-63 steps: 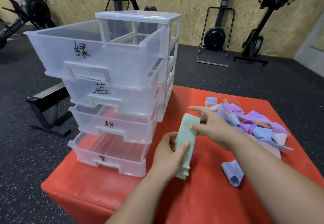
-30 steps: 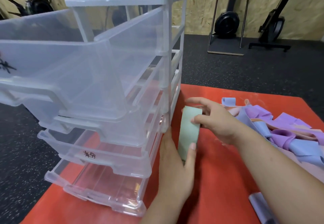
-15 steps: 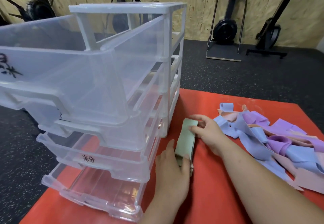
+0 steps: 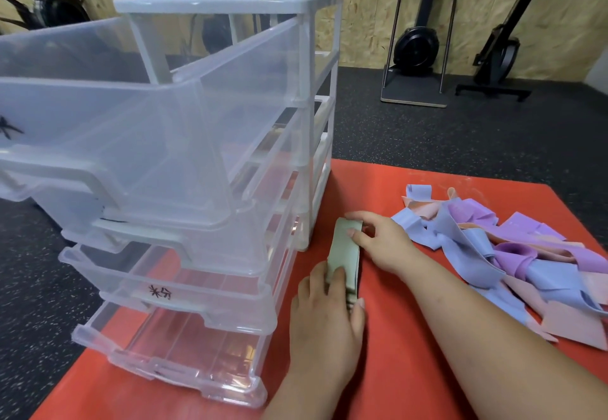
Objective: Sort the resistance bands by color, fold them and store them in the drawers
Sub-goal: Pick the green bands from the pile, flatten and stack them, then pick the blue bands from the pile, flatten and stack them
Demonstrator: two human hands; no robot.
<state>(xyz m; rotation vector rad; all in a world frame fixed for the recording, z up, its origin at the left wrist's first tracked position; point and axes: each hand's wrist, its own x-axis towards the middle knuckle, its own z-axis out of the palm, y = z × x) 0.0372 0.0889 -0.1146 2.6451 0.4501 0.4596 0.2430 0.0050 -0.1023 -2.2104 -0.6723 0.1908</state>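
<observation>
Head view: a folded green band (image 4: 343,255) lies flat on the red table (image 4: 411,370), just right of the clear drawer unit (image 4: 230,123) that stands at the table's left edge. Left hand (image 4: 324,317) presses down on the near end of the band, fingers (image 4: 339,280) flat & together on top of it — pinning, not curled round. Right hand (image 4: 378,238) is at the far end, thumb & forefinger pinched on the band's folded edge, other fingers loosely bent. Band runs lengthwise away from the person, between both hands. All 4 drawers are pulled out toward the table's left front corner; top drawer (image 4: 131,117) sticks out farthest, w/ black handwritten marks on its front, partly cut off by the frame edge. Third drawer (image 4: 158,288) also carries a handwritten label; bottom drawer (image 4: 171,350) label is too hidden to read. Nothing visible inside any drawer. At the table's right edge — a loose pile of bands (image 4: 513,255) in blue, purple & pink, tangled, apart from the green one. Beyond the table: dark speckled floor (image 4: 427,130), gym machines (image 4: 421,44) against a chipboard wall.
</observation>
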